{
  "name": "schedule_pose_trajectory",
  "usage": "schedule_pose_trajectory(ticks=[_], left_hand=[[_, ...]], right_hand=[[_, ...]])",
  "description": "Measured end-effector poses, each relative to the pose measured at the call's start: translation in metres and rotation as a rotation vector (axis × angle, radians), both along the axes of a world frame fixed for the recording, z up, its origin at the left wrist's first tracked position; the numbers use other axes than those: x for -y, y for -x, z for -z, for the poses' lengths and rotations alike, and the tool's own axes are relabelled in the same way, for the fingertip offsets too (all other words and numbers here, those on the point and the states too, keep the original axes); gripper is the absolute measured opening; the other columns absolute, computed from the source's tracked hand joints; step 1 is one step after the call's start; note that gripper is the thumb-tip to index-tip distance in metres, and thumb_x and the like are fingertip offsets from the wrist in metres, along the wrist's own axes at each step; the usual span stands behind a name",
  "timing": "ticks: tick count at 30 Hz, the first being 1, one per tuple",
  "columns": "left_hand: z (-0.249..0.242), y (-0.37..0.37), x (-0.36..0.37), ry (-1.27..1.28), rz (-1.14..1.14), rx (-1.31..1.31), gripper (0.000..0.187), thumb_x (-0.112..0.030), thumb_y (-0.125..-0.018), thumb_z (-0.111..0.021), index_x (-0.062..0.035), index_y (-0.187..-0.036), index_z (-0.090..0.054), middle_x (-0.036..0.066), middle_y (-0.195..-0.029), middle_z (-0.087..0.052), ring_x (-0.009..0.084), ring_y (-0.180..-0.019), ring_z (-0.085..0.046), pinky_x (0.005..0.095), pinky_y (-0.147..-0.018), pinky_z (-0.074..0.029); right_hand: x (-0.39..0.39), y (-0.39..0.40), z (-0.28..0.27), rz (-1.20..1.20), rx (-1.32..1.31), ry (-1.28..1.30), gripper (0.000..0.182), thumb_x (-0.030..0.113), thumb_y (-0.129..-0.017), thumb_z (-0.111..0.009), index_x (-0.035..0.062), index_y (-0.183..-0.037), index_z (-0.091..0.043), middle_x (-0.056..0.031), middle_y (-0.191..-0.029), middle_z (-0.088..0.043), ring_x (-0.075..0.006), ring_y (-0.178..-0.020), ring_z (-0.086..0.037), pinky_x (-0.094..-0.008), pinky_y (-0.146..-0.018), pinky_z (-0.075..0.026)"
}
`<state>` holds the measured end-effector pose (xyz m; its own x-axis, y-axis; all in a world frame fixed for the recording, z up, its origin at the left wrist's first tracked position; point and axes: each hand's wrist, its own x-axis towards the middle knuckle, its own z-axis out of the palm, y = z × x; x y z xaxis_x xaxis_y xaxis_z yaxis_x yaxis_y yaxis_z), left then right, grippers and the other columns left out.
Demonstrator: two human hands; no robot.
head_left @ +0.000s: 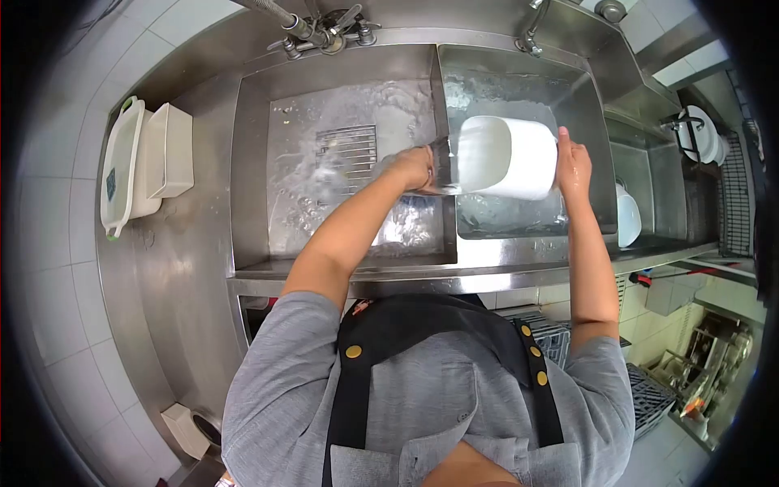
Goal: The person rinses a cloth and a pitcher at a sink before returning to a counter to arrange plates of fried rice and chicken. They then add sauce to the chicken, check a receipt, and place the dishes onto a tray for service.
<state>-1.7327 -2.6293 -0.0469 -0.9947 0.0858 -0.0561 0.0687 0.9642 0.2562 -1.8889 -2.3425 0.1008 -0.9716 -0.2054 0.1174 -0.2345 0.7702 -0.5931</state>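
A white rectangular container (531, 158) is tipped over the water-filled middle sink basin (495, 227), its open mouth turned to the left. My right hand (574, 165) grips its right end, thumb pointing up. Above the divider between two basins, my left hand (416, 169) is closed around a dark, shiny piece (443, 166) at the container's left side; blur hides what this piece is and whether it joins the container. Beside that hand, the left basin (280, 231) holds moving, splashing water over a metal grate (347, 154).
A white tub with green-tipped handles (120, 174) and a white bin (172, 150) stand on the left steel counter (187, 260). Two faucets (329, 36) (531, 32) rise behind the basins. Another white container (627, 217) sits in the right basin. White plates (704, 134) stand farther right.
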Motion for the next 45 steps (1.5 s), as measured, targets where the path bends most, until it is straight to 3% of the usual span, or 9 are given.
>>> schedule_pose_trajectory(ticks=[8, 14, 19, 26, 28, 31, 36, 39, 45], left_hand=[[-0.044, -0.006, -0.004, -0.702, -0.494, 0.376, 0.024, -0.002, -0.077, -0.054, -0.0076, -0.098, -0.065, 0.014, -0.091, -0.065, 0.0261, -0.085, -0.062, 0.0334, -0.077, -0.048], [-0.106, -0.017, -0.002, -0.858, -0.386, -0.182, 0.022, 0.002, -0.077, -0.055, -0.0062, -0.097, -0.060, 0.008, -0.090, -0.062, 0.0186, -0.080, -0.059, 0.0307, -0.068, -0.046], [-0.227, -0.074, 0.033, -1.475, -0.627, -0.206, 0.019, -0.001, -0.080, -0.057, -0.0086, -0.098, -0.059, 0.000, -0.085, -0.056, 0.0151, -0.073, -0.055, 0.0278, -0.068, -0.046], [-0.136, -0.121, 0.091, -1.619, -1.007, -0.197, 0.029, -0.022, -0.088, -0.056, -0.0038, -0.111, -0.054, 0.007, -0.106, -0.058, 0.0192, -0.098, -0.058, 0.0330, -0.084, -0.050], [-0.118, -0.118, 0.076, -2.025, -1.069, 0.377, 0.036, -0.030, -0.089, -0.055, -0.0032, -0.114, -0.054, 0.011, -0.114, -0.059, 0.0225, -0.105, -0.059, 0.0349, -0.086, -0.051], [-0.098, -0.106, 0.059, -2.535, -0.718, 0.053, 0.042, -0.035, -0.090, -0.053, -0.0029, -0.117, -0.053, 0.013, -0.116, -0.059, 0.0244, -0.104, -0.060, 0.0369, -0.085, -0.052], [-0.116, -0.095, 0.026, -2.010, -0.805, -0.336, 0.052, -0.041, -0.092, -0.053, 0.0026, -0.120, -0.049, 0.012, -0.111, -0.060, 0.0241, -0.101, -0.060, 0.0365, -0.084, -0.052], [-0.137, -0.099, 0.012, -1.790, -1.007, -0.319, 0.048, -0.032, -0.089, -0.063, -0.0003, -0.123, -0.051, 0.009, -0.111, -0.059, 0.0195, -0.102, -0.057, 0.0343, -0.089, -0.046], [-0.095, -0.102, 0.017, -1.796, -0.753, -0.740, 0.058, -0.040, -0.085, -0.068, -0.0079, -0.129, -0.048, 0.009, -0.121, -0.056, 0.0231, -0.107, -0.057, 0.0385, -0.090, -0.047]], right_hand=[[-0.004, -0.016, 0.059, -0.060, -0.480, -0.371, 0.050, 0.046, -0.081, -0.065, 0.0036, -0.109, -0.061, -0.0192, -0.104, -0.062, -0.0366, -0.096, -0.055, -0.0437, -0.089, -0.042], [0.155, -0.136, 0.070, -0.687, 0.373, 0.492, 0.068, 0.031, -0.068, -0.080, 0.0005, -0.122, -0.052, -0.0214, -0.114, -0.060, -0.0329, -0.104, -0.060, -0.0394, -0.085, -0.049], [0.193, -0.128, 0.103, -0.451, 0.715, 0.083, 0.043, 0.027, -0.070, -0.076, 0.0036, -0.104, -0.065, -0.0162, -0.089, -0.069, -0.0286, -0.086, -0.068, -0.0374, -0.076, -0.052], [0.209, -0.136, 0.017, -0.782, 0.655, 0.262, 0.028, 0.006, -0.075, -0.065, 0.0016, -0.103, -0.064, -0.0073, -0.087, -0.068, -0.0158, -0.079, -0.062, -0.0281, -0.077, -0.048], [0.219, -0.150, 0.013, -0.976, 0.915, 0.649, 0.035, 0.004, -0.073, -0.066, 0.0001, -0.107, -0.060, -0.0045, -0.094, -0.066, -0.0155, -0.086, -0.061, -0.0281, -0.081, -0.046], [0.216, -0.169, 0.001, -0.926, 1.010, 0.788, 0.042, 0.006, -0.074, -0.069, 0.0017, -0.113, -0.056, -0.0042, -0.100, -0.063, -0.0146, -0.089, -0.060, -0.0272, -0.084, -0.045], [0.223, -0.193, 0.019, -0.492, 0.839, 1.137, 0.042, 0.020, -0.078, -0.074, 0.0063, -0.113, -0.055, -0.0055, -0.103, -0.062, -0.0153, -0.094, -0.060, -0.0319, -0.087, -0.047], [0.227, -0.193, 0.027, -0.021, 1.390, 1.516, 0.042, 0.027, -0.079, -0.074, 0.0078, -0.111, -0.056, -0.0075, -0.102, -0.063, -0.0211, -0.093, -0.062, -0.0392, -0.086, -0.052], [0.230, -0.180, 0.033, -0.377, 1.320, 1.471, 0.033, 0.020, -0.081, -0.071, 0.0058, -0.109, -0.059, -0.0069, -0.101, -0.063, -0.0196, -0.093, -0.062, -0.0367, -0.083, -0.052]])
